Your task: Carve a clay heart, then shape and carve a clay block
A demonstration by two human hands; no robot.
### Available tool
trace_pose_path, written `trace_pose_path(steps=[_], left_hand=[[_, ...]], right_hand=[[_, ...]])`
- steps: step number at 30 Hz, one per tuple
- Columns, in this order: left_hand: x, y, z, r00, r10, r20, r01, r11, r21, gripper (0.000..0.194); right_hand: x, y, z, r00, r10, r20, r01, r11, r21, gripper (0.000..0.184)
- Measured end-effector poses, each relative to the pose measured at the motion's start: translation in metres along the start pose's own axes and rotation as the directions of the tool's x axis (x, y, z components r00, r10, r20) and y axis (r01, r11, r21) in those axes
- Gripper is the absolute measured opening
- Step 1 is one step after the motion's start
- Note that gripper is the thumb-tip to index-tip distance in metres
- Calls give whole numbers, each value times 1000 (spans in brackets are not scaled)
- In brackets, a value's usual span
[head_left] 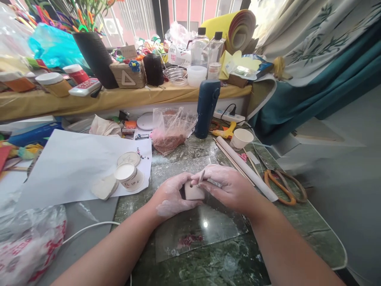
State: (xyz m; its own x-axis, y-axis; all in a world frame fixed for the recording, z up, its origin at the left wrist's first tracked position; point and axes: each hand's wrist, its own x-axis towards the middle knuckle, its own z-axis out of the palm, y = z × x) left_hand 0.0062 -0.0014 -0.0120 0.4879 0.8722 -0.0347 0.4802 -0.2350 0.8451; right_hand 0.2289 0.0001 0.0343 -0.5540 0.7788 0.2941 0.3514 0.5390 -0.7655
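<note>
My left hand (175, 195), dusted with white powder, is wrapped round a small pale block (194, 191) that looks like clay. A dark hole shows near its top edge. In my right hand (224, 183), also powdery, a thin pointed stick (202, 176) is pinched between thumb and fingers, right beside the block. What the stick's lower end touches is hidden by the fingers. Both hands are above a clear sheet (214, 226) on the green table, with dark red crumbs (190, 240) on its near part.
On white paper (80, 159) at left stand an open tub (126, 174) and its lid. Behind are a bag of reddish-brown material (169, 139) and a dark blue bottle (206, 109). Scissors (281, 186), a white roller (247, 169) and a paper cup (241, 138) lie right.
</note>
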Motion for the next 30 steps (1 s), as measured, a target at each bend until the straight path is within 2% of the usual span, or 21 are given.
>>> trace_pose_path(steps=[6,8,13,20,23,26,30], left_hand=[[0,2,0,999,-40,-4,40,999,3,52],[0,2,0,1000,-30,-1,30,999,-13,52],[-1,0,1,1000,3,-9,-4,1000,-30,54],[-2,4,0,1000,-22,-3,22,1000,-14,53],[-2,2,0,1000,-2,-2,2,1000,-28,54],[-2,-1,1,1000,30,4,-30,998,-56,52],[-3,2,0,1000,6,2,-5,998,-67,49]], right_hand=[[2,7,11,990,11,-138,-9,1000,16,10],[2,7,11,993,25,-117,-22,999,30,8],[1,6,3,999,-36,-1,36,997,63,21],[1,11,8,994,34,-104,-23,995,101,6],[1,10,7,998,49,-43,-44,993,107,7],[1,9,4,999,11,35,-13,998,66,18],[2,10,5,1000,-27,15,26,998,65,14]])
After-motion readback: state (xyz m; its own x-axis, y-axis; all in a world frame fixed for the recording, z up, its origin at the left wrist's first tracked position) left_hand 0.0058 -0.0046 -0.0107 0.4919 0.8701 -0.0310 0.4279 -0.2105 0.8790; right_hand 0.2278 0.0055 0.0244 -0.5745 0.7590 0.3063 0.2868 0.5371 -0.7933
